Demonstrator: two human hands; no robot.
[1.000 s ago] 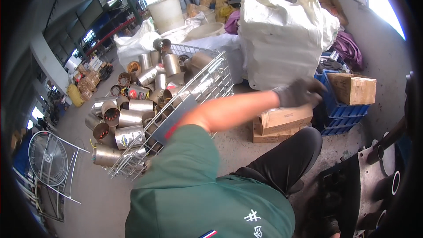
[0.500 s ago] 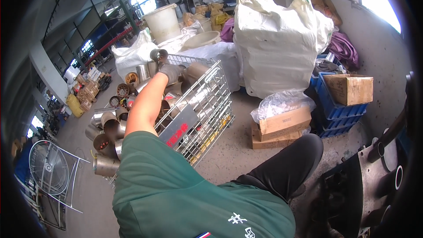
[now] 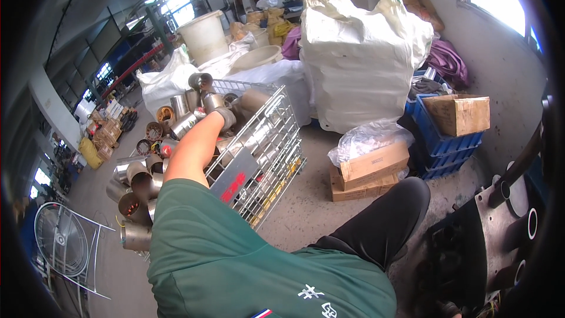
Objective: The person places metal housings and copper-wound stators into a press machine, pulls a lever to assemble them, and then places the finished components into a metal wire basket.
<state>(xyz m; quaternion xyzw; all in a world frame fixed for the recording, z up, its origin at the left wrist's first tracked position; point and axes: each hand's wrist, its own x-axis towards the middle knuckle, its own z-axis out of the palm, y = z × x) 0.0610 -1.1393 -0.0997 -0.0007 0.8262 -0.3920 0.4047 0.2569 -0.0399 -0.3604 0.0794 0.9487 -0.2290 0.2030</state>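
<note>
My left arm, in a green sleeve, reaches over a wire basket cart [image 3: 281, 135] heaped with open-ended metal cylinders [image 3: 141, 184]. My left hand [image 3: 225, 118], in a grey glove, is down among the cylinders at the far part of the heap. Its fingers are hidden behind the wrist, so I cannot see whether they grip anything. Just beyond the hand lies a shiny cylinder [image 3: 213, 102], and a darker one [image 3: 200, 81] tips up on the pile behind it. Copper-coloured windings show inside some cylinders. My right hand is not visible.
Right of the cart are a large white bulk bag [image 3: 359, 59], cardboard boxes under clear plastic [image 3: 374, 165] and stacked blue crates [image 3: 441, 135]. A metal fixture with pipe stubs [image 3: 500, 229] stands close on my right. A floor fan [image 3: 62, 238] is at left.
My left hand has drawn back slightly toward me over the heap, away from the tipped dark cylinder. The whole view has shifted a little.
</note>
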